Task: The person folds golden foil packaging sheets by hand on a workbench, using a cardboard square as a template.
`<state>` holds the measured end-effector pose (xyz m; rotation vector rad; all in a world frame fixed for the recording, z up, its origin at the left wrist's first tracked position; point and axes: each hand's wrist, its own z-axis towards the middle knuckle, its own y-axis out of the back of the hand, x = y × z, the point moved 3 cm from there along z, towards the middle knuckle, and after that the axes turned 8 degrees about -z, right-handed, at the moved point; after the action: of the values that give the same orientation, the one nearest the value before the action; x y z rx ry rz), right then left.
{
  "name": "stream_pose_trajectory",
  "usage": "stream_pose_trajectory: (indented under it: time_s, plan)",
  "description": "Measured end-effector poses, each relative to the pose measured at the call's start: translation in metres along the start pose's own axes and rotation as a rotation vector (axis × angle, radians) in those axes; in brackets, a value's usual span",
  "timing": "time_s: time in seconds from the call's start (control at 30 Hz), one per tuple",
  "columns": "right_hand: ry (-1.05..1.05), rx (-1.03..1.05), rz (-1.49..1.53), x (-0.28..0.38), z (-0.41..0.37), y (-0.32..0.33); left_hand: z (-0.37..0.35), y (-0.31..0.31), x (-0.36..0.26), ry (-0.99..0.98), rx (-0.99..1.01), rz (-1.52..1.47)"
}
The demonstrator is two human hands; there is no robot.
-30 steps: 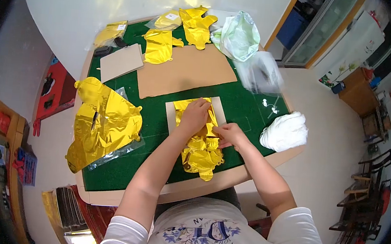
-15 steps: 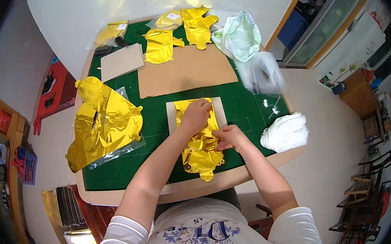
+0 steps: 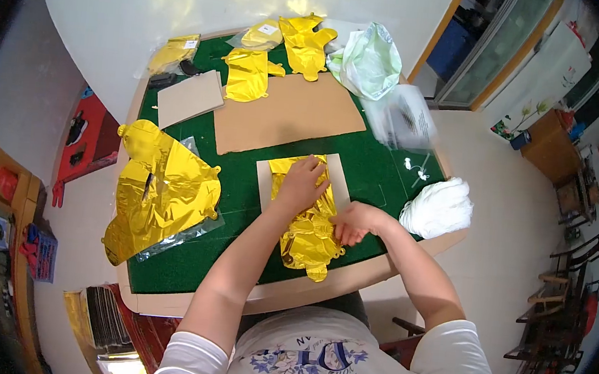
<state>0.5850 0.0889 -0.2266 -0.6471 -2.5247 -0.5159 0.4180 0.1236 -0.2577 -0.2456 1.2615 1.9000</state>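
A gold foil balloon (image 3: 312, 241) lies folded lengthwise over a small cardboard sheet (image 3: 339, 180) in front of me. Its rounded lower end hangs past the sheet onto the green tabletop. My left hand (image 3: 303, 182) rests on the upper part of the foil, fingers stretched out over it. At the balloon's right edge is my right hand (image 3: 357, 222), its fingers loosely bent and apart, fingertips right at the foil.
A larger gold foil balloon (image 3: 164, 189) lies on clear plastic at the left. Behind are a big cardboard sheet (image 3: 288, 118), smaller cardboard pieces (image 3: 189, 99), more foil balloons (image 3: 305, 45) and a pale plastic bag (image 3: 367, 61). A white string bundle (image 3: 439, 208) sits at the right edge.
My right hand has released the foil edge it was pinching and moved slightly right and down. The foil's middle lies flatter. My left hand stays on the upper part.
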Motion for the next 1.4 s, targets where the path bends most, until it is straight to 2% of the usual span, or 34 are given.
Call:
stream_pose_trajectory:
  time_s: [0.07, 0.1, 0.2, 0.23, 0.33, 0.57, 0.67, 0.7, 0.8, 0.97, 1.1, 1.2, 1.4]
  plan:
    - [0.011, -0.053, -0.361, 0.013, -0.021, -0.001, -0.001, 0.001, -0.002, -0.016, 0.000, 0.014]
    - [0.054, -0.156, -0.399, 0.020, -0.031, 0.004, -0.001, 0.001, -0.002, -0.013, -0.007, 0.020]
    - [0.727, -0.988, -0.711, 0.025, -0.031, 0.007, -0.002, 0.000, -0.002, -0.011, -0.023, 0.024]
    - [0.677, -0.918, -0.736, 0.025, -0.034, 0.004, -0.003, 0.000, -0.002, -0.014, -0.027, 0.017]
    - [0.897, -0.922, -0.938, 0.008, -0.026, -0.013, -0.001, 0.001, -0.002, -0.033, -0.046, 0.023]
    - [0.912, -0.910, -1.099, -0.027, -0.049, -0.037, -0.001, 0.000, -0.003, -0.026, -0.038, 0.017]
    - [0.784, -0.703, -1.141, -0.010, -0.055, -0.023, -0.002, 0.000, -0.003, -0.040, -0.064, 0.017]
    - [0.727, -0.767, -1.043, 0.001, -0.044, -0.011, -0.003, 0.001, -0.004, -0.041, -0.071, 0.024]
    - [0.895, -1.116, -0.671, 0.027, -0.006, 0.015, -0.002, 0.002, -0.007, -0.046, -0.074, 0.032]
    - [0.885, -1.163, -0.626, 0.034, 0.054, 0.028, 0.000, 0.004, -0.007, -0.075, -0.087, 0.024]
    - [0.844, -1.137, -0.420, 0.036, 0.052, 0.027, 0.002, 0.008, -0.012, -0.040, -0.028, 0.031]
    - [0.851, -1.136, -0.576, 0.032, 0.059, 0.027, 0.001, 0.007, -0.013, -0.049, -0.032, 0.043]
    - [0.861, -1.196, -0.626, 0.033, 0.061, 0.025, -0.005, 0.011, -0.015, -0.042, 0.029, 0.026]
